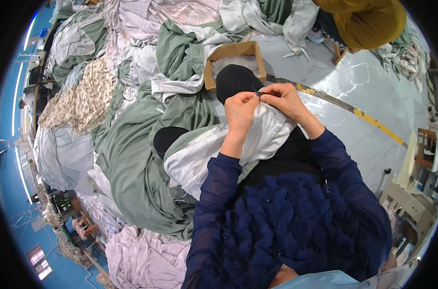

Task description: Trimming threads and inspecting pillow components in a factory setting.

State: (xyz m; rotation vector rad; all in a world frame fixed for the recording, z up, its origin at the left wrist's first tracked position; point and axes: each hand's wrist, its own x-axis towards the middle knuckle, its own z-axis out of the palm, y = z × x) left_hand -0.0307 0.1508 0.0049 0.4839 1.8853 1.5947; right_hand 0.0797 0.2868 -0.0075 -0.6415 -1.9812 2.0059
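My left hand [240, 111] and my right hand [287, 102] meet above my knee, fingertips pinched together. Between them is a small, thin dark thing [258, 93], too small to name; a fine dark strand seems to stick up from it. Beneath the hands, a white cloth [204, 156] with a faint pattern lies across my lap. Its edge comes up close to the fingertips. A large green cloth [137, 154] spreads beside my left leg and appears to run on from the white one.
A cardboard box [210, 77] holding clear, crumpled plastic-like bits stands just beyond my knee. Heaps of pale pink fabric [146, 260] and floral fabric [84, 98] lie to the left. A yellow-and-black floor strip [334, 100] runs rightward. Another person in a mustard top [370, 21] is at the upper right.
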